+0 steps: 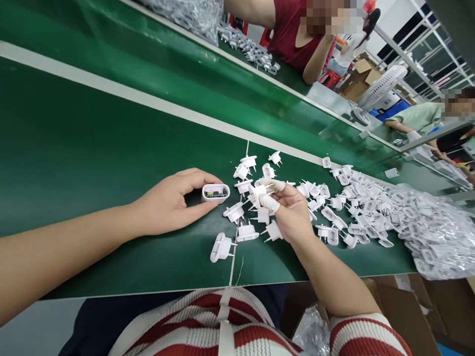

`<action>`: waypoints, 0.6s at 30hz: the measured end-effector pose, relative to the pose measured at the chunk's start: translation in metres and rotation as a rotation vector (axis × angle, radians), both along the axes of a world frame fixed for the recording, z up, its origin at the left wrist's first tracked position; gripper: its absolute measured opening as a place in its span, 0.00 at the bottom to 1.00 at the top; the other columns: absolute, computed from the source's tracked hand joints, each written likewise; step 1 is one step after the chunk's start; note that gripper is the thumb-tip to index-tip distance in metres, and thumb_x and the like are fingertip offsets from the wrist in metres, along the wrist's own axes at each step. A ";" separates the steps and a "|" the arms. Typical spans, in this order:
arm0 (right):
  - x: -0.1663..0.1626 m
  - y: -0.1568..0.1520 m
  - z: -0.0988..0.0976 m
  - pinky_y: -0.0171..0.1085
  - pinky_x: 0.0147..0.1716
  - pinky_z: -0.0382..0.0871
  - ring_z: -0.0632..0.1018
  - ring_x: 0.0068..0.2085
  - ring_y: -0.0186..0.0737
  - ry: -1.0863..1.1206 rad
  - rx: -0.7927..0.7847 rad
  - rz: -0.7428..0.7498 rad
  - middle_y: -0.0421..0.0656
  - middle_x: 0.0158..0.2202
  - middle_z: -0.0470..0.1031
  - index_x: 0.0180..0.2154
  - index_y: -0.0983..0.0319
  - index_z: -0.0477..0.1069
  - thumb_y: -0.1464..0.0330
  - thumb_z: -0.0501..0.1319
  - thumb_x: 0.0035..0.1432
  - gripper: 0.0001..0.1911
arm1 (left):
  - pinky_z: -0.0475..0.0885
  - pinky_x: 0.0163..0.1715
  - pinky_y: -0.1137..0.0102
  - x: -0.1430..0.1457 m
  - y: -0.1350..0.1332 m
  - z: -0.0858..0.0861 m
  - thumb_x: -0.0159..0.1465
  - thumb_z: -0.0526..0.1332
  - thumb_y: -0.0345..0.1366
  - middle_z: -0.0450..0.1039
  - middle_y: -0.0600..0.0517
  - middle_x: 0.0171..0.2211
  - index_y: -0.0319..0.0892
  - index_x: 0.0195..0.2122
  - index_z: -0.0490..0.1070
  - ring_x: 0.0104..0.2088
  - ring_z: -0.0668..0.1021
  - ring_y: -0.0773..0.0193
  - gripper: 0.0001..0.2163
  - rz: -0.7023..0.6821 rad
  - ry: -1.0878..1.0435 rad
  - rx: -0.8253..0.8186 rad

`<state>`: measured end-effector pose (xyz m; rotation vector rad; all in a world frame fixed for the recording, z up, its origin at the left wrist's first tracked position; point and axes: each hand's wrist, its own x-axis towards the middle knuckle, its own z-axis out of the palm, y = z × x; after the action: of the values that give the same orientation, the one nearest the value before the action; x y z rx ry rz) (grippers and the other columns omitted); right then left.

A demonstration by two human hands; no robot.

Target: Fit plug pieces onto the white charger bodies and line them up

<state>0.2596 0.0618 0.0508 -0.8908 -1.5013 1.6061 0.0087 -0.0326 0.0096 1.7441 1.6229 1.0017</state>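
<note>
My left hand (178,200) is closed around a white charger housing (215,193), its open end facing right and showing a circuit board inside. To the right, my right hand (287,202), with white covers on the thumb and a finger, pinches a white plug cap (257,194) with two metal pins. The housing and the held cap are apart. Loose plug caps lie around and below my right hand, among them one near the table's front edge (221,247) and another at the back (275,158).
A dense heap of plug caps (365,207) spreads right toward a clear plastic bag (441,227) full of them. A pale strip (122,94) crosses the green table (92,133). Across the divider, a person in a red top (289,29) sits near more white parts. A fan (382,89) stands beyond.
</note>
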 end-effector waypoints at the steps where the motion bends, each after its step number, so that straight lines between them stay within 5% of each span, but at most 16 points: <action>1: -0.001 0.000 -0.001 0.42 0.45 0.84 0.82 0.40 0.39 -0.018 0.036 -0.005 0.38 0.40 0.86 0.41 0.51 0.86 0.66 0.81 0.46 0.17 | 0.77 0.51 0.60 0.000 0.000 0.001 0.67 0.63 0.54 0.80 0.50 0.52 0.52 0.53 0.79 0.51 0.80 0.50 0.18 -0.017 0.010 -0.002; 8: -0.007 -0.008 0.029 0.42 0.44 0.79 0.82 0.42 0.40 -0.290 0.632 0.164 0.39 0.44 0.85 0.49 0.47 0.84 0.72 0.73 0.60 0.17 | 0.74 0.52 0.61 -0.001 0.005 0.008 0.62 0.68 0.52 0.80 0.49 0.47 0.48 0.47 0.83 0.51 0.78 0.51 0.17 -0.070 -0.047 0.050; 12: -0.023 -0.010 0.046 0.42 0.40 0.76 0.81 0.40 0.42 -0.517 0.979 0.257 0.42 0.41 0.83 0.47 0.53 0.84 0.73 0.68 0.66 0.12 | 0.73 0.46 0.62 -0.004 0.007 0.004 0.64 0.68 0.53 0.78 0.50 0.42 0.49 0.42 0.85 0.45 0.77 0.54 0.15 -0.061 -0.066 0.101; 18: -0.048 -0.009 0.037 0.43 0.39 0.74 0.77 0.39 0.44 -0.632 1.202 0.316 0.45 0.37 0.77 0.40 0.60 0.78 0.78 0.63 0.62 0.09 | 0.72 0.47 0.62 -0.005 0.006 0.002 0.64 0.67 0.50 0.79 0.49 0.41 0.44 0.39 0.84 0.46 0.77 0.55 0.15 -0.069 -0.071 0.132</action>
<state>0.2112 0.0531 0.0878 -0.4328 -2.6494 0.3033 0.0042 -0.0261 0.0121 1.8165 1.4714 1.1474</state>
